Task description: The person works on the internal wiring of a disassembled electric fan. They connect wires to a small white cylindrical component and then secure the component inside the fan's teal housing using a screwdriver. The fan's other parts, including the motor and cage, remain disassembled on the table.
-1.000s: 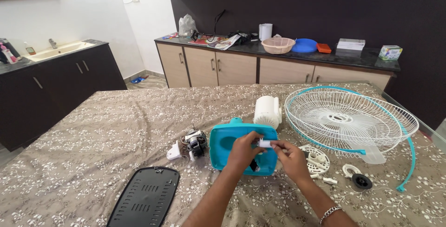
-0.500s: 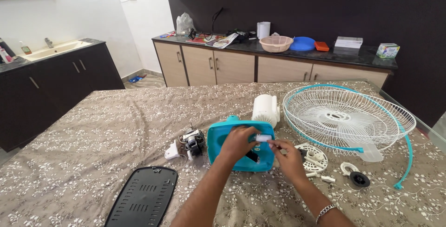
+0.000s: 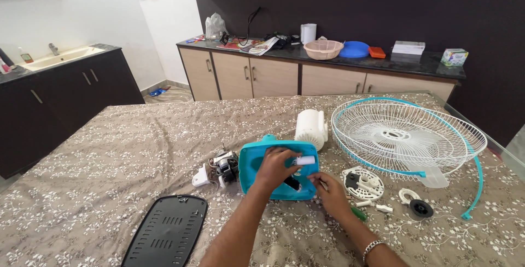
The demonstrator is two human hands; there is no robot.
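The left hand's fingers (image 3: 290, 160) are pinching a small white cylindrical part (image 3: 305, 160) over the turquoise plastic fan housing (image 3: 252, 164), which is lying on the floral-clothed counter (image 3: 109, 152). The right hand (image 3: 331, 193) is resting just beside the housing's right edge, fingers curled around a thin tool. A small motor (image 3: 223, 167) is lying left of the housing; a white wire fan guard (image 3: 404, 136) is lying to the right.
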